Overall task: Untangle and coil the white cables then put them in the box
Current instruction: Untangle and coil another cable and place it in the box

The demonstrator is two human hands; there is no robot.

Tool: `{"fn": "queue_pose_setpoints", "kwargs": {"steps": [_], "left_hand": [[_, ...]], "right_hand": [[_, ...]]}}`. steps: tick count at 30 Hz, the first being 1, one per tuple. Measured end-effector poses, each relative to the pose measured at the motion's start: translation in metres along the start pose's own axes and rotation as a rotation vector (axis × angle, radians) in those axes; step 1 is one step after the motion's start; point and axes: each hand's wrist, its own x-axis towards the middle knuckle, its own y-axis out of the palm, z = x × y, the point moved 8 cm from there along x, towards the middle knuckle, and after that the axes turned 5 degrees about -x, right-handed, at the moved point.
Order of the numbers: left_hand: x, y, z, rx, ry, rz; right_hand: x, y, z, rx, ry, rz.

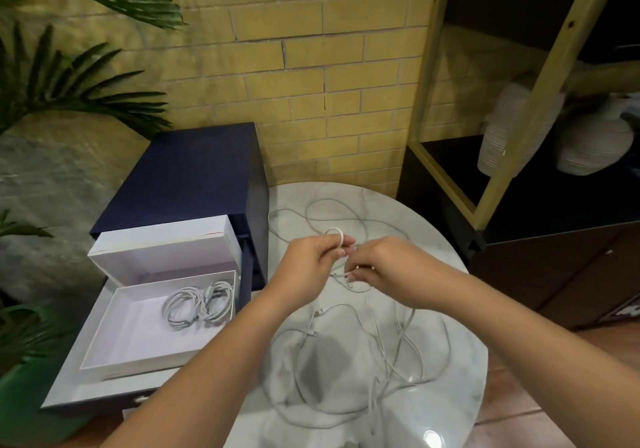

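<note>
- Two hands pinch one white cable (334,229): left hand (308,257) its small loop, right hand (384,267) its tail.
- Box (138,326) (coils (197,303) inside) lies left, nearer the left hand.

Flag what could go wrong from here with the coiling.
1. The left hand and right hand pinch a white cable that seems to run into the loose tangle; pulling may tighten knots.
2. Strands lie near the table edge; a tug might drag them off.
3. The box sits on a drawer beside the table, so a coil could drop between them.
</note>
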Motion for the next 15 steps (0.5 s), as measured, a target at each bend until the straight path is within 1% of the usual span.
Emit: {"fn": "queue_pose_setpoints", "kwargs": {"steps": [2,5,10,12,15], "left_hand": [[-0.004,0.005,0.001,0.072,0.015,0.056],[-0.007,0.006,0.002,0.040,-0.017,0.075],[-0.014,0.003,-0.009,0.082,-0.012,0.080],[-0.012,-0.002,-0.011,0.022,0.000,0.033],[-0.011,-0.010,-0.019,-0.140,0.005,-0.045]], "right_hand": [[0.002,-0.012,-0.005,-0.019,-0.007,-0.036],[0.005,-0.026,-0.014,-0.026,-0.009,-0.089],[0.005,-0.061,-0.025,-0.036,-0.020,-0.317],[0.004,-0.070,-0.031,-0.071,-0.003,-0.380],[0.007,-0.068,-0.043,-0.082,0.049,-0.418]]}}
